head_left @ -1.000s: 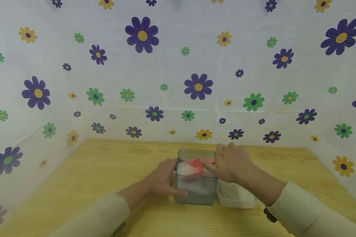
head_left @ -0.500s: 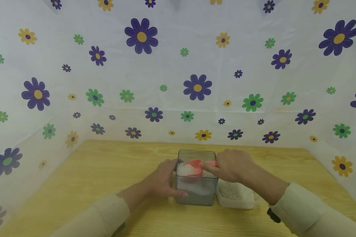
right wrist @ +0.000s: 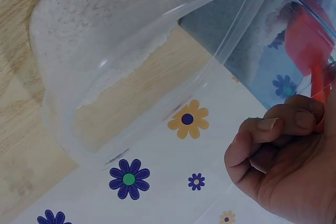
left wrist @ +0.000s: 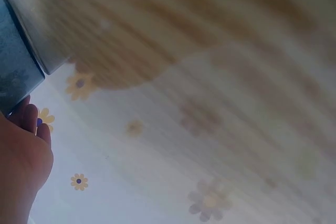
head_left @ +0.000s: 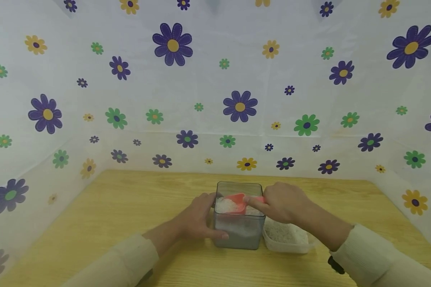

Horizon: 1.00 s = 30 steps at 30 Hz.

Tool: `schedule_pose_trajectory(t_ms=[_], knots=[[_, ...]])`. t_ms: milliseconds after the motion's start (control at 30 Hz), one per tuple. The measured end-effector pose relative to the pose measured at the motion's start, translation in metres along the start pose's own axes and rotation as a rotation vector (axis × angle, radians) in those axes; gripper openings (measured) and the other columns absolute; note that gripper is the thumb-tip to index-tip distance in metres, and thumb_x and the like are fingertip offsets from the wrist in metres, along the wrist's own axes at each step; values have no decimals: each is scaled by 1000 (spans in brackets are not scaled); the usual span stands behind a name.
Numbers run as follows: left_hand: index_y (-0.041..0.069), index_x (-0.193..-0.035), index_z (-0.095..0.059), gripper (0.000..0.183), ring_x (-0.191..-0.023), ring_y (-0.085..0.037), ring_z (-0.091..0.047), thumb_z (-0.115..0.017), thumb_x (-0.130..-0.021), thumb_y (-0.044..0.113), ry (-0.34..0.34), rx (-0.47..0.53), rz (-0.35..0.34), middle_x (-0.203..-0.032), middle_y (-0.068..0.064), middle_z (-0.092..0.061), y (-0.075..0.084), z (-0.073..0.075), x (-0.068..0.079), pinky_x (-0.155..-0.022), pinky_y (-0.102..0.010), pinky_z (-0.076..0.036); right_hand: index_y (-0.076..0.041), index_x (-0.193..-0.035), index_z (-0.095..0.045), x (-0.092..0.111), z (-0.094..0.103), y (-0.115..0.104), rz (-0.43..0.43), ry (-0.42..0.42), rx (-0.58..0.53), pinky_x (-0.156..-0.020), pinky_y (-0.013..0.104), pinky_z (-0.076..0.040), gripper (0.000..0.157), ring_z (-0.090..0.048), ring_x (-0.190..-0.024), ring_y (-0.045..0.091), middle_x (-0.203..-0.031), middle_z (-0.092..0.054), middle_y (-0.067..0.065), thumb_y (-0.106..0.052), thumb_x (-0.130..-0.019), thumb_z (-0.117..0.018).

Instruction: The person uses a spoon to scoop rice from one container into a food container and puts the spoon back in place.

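Note:
My left hand (head_left: 197, 221) grips the left side of a clear, grey-tinted square container (head_left: 238, 236), thumb across its front wall. In the left wrist view, only part of this hand (left wrist: 23, 156) shows beside the container (left wrist: 18, 51). White rice fills the lower part of the container. My right hand (head_left: 287, 203) holds the handle of a red scoop (head_left: 242, 202), its thumb stretched along it. The scoop's bowl lies inside the container, at the rice, with white grains in it. Through the clear wall in the right wrist view, the red scoop (right wrist: 307, 40) appears beside my curled right fingers (right wrist: 262, 124).
A low translucent tub (head_left: 287, 248) with rice stands on the table right of the container, partly under my right forearm. The wood-grain table (head_left: 140, 199) reaches back to a white flower-printed cloth (head_left: 201, 79), which also hangs on both sides.
My right hand and the scoop have shifted slightly right, and the knuckles sit a little lower. My left hand keeps its hold on the container.

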<state>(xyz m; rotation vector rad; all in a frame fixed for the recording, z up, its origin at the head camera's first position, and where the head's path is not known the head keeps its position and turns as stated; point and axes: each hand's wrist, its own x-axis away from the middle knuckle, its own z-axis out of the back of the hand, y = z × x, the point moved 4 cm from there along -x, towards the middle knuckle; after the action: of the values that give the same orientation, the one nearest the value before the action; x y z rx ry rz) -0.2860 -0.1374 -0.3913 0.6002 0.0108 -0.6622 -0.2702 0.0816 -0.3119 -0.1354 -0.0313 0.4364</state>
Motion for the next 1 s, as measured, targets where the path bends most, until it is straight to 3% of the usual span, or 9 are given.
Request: schedule_pose_trajectory(t_ms=[233, 433, 500, 833, 1000], knots=[[33, -133, -35, 89, -109, -9, -41, -70, -60, 71, -13, 21, 27, -120, 16, -47, 1, -3, -3, -94, -40, -38, -17, -53, -47, 1, -1, 4, -16, -3, -39, -46, 26, -28, 67, -37, -47, 10, -52, -37, -4, -71, -88, -30], [29, -136, -30, 97, -117, -16, -39, -74, -59, 67, -55, 99, 155, -126, 8, -46, -5, -12, -3, -98, -47, -36, -16, -53, -48, 1, -5, 5, -29, -25, -70, -47, 26, -28, 67, -37, -47, 11, -52, -36, -4, -70, -88, -32], [29, -138, -30, 100, -116, -15, -39, -75, -58, 67, -50, 106, 169, -126, 8, -45, -5, -11, -3, -99, -47, -35, -16, -53, -48, 0, -5, 6, -37, -24, -86, -46, 25, -27, 67, -36, -47, 11, -51, -36, -4, -70, -88, -32], [29, -132, -33, 87, -98, -7, -40, -66, -64, 73, 35, -53, -37, -113, 14, -47, -1, -6, -2, -85, -32, -37, -17, -57, -52, -2, -9, 6, -60, -3, -131, -46, 26, -27, 62, -39, -47, 12, -51, -38, -3, -69, -87, -38], [30, -135, -31, 89, -99, -6, -38, -65, -64, 73, 37, -64, -42, -117, 15, -46, 2, -4, 0, -86, -32, -35, -17, -59, -52, 0, -8, 8, -59, 17, -154, -46, 26, -29, 61, -40, -47, 12, -52, -39, -4, -69, -86, -39]])
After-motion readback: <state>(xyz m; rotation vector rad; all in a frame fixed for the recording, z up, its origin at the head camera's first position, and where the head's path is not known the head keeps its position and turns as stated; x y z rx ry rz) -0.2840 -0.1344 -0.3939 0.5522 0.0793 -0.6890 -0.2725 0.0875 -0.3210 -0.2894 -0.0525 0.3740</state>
